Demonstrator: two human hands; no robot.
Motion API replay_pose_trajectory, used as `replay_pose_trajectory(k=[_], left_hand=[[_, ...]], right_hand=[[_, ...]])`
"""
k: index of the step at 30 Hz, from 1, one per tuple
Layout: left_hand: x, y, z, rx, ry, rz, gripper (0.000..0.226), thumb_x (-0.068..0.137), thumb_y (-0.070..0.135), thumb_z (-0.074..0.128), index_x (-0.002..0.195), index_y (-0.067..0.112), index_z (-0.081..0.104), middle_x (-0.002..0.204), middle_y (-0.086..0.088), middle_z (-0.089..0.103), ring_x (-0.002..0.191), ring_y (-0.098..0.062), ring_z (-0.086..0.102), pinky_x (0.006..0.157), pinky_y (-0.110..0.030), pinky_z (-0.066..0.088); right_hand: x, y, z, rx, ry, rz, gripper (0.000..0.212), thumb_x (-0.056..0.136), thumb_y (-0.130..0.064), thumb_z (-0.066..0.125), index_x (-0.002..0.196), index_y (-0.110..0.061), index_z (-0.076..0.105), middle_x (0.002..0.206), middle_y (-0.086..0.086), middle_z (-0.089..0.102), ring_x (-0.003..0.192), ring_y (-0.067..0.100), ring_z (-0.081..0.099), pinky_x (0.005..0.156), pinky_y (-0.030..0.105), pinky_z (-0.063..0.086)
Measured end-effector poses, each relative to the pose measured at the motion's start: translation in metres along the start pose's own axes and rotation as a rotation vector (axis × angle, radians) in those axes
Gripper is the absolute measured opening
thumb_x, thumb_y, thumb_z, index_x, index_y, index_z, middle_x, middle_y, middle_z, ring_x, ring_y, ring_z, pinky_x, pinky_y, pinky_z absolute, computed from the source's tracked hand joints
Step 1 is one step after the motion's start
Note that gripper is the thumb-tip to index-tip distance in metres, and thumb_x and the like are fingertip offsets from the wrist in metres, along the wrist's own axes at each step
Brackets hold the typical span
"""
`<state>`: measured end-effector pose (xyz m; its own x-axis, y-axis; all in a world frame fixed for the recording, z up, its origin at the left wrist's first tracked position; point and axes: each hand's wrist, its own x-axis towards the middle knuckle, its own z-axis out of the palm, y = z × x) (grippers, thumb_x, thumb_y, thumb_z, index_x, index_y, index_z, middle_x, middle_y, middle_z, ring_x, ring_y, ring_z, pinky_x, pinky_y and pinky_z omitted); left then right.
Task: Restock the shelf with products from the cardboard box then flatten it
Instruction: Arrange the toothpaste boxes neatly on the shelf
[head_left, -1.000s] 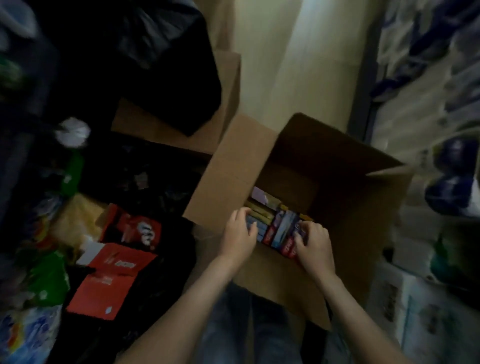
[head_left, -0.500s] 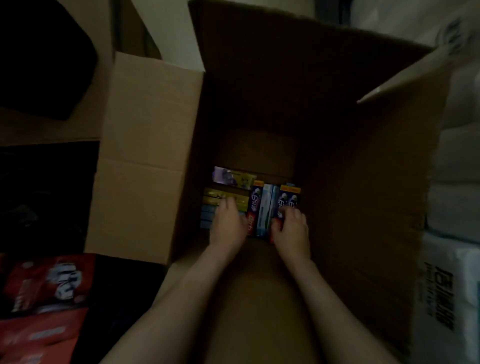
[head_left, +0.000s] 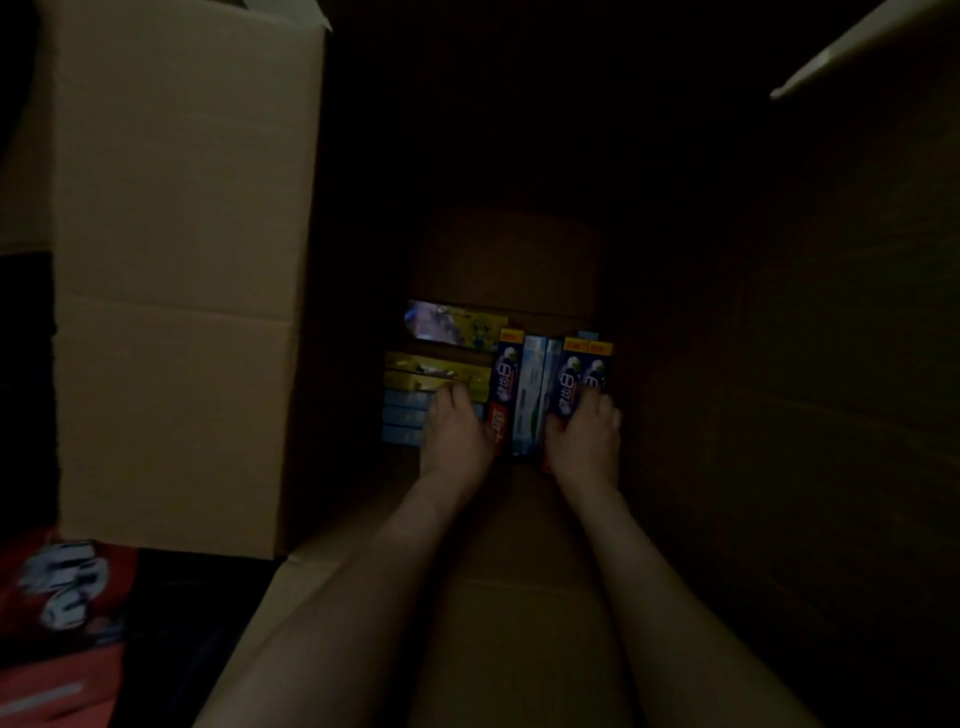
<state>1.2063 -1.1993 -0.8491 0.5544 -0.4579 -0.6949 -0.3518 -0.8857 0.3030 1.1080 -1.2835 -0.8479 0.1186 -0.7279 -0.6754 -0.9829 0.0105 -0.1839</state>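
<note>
Deep in the brown cardboard box (head_left: 171, 312), slim blue, red and yellow cartons (head_left: 532, 384) packed close (print unreadable), right hand (head_left: 584, 439) gripping some, left hand (head_left: 454, 434) on others, hold unclear.

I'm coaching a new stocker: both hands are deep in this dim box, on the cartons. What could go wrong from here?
1. The cardboard box is deep and dark inside, so labels are hard to read and the wrong product could be picked.
2. The right hand seems to grip several dark blue cartons at once; one may slip on the way up.
3. The left hand rests on the stacked yellow cartons; a careless pull could topple them.
</note>
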Motion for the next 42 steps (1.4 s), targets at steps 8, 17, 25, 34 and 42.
replay_pose_trajectory(k=[8, 17, 25, 34, 42], left_hand=[[0.017, -0.01, -0.005, 0.112, -0.085, -0.046, 0.078, 0.088, 0.028, 0.063, 0.148, 0.023, 0.015, 0.152, -0.012, 0.015, 0.139, -0.029, 0.022, 0.113, -0.045, 0.029], [0.031, -0.02, -0.002, 0.129, -0.072, -0.038, 0.096, 0.083, 0.028, 0.068, 0.15, 0.026, 0.0, 0.155, -0.011, 0.001, 0.143, -0.03, 0.01, 0.116, -0.047, 0.021], [0.03, -0.016, -0.006, 0.221, -0.115, 0.022, 0.098, 0.084, 0.029, 0.066, 0.15, 0.029, -0.007, 0.157, -0.012, -0.013, 0.145, -0.03, -0.006, 0.118, -0.048, 0.007], [0.025, -0.023, -0.003, 0.203, -0.075, 0.002, 0.084, 0.086, 0.026, 0.065, 0.149, 0.02, 0.009, 0.156, -0.015, -0.002, 0.144, -0.031, 0.006, 0.118, -0.043, 0.015], [0.022, -0.021, -0.01, 0.186, -0.11, 0.019, 0.074, 0.091, 0.03, 0.055, 0.149, 0.021, 0.01, 0.155, -0.017, 0.0, 0.143, -0.033, 0.007, 0.117, -0.044, 0.012]], right_hand=[[0.022, 0.01, 0.025, 0.036, -0.047, 0.183, 0.09, 0.081, -0.023, 0.072, 0.149, -0.011, 0.014, 0.15, 0.012, 0.027, 0.138, 0.028, 0.026, 0.113, 0.042, 0.028], [0.059, 0.0, 0.053, 0.1, -0.077, 0.39, 0.102, 0.075, -0.029, 0.077, 0.149, -0.008, 0.01, 0.151, 0.017, 0.015, 0.137, 0.034, 0.02, 0.111, 0.042, 0.024], [0.06, -0.001, 0.054, 0.095, -0.134, 0.353, 0.104, 0.071, -0.037, 0.079, 0.148, -0.01, 0.014, 0.151, 0.015, 0.017, 0.138, 0.033, 0.02, 0.109, 0.046, 0.026], [0.054, 0.006, 0.063, 0.374, -0.122, 0.395, 0.111, 0.074, -0.01, 0.077, 0.149, -0.019, -0.005, 0.147, 0.019, 0.025, 0.131, 0.04, 0.036, 0.1, 0.054, 0.042], [0.034, -0.038, 0.075, 0.581, -0.266, 0.219, 0.101, 0.072, -0.022, 0.078, 0.143, -0.016, 0.006, 0.139, 0.012, 0.041, 0.123, 0.029, 0.046, 0.098, 0.034, 0.04]])
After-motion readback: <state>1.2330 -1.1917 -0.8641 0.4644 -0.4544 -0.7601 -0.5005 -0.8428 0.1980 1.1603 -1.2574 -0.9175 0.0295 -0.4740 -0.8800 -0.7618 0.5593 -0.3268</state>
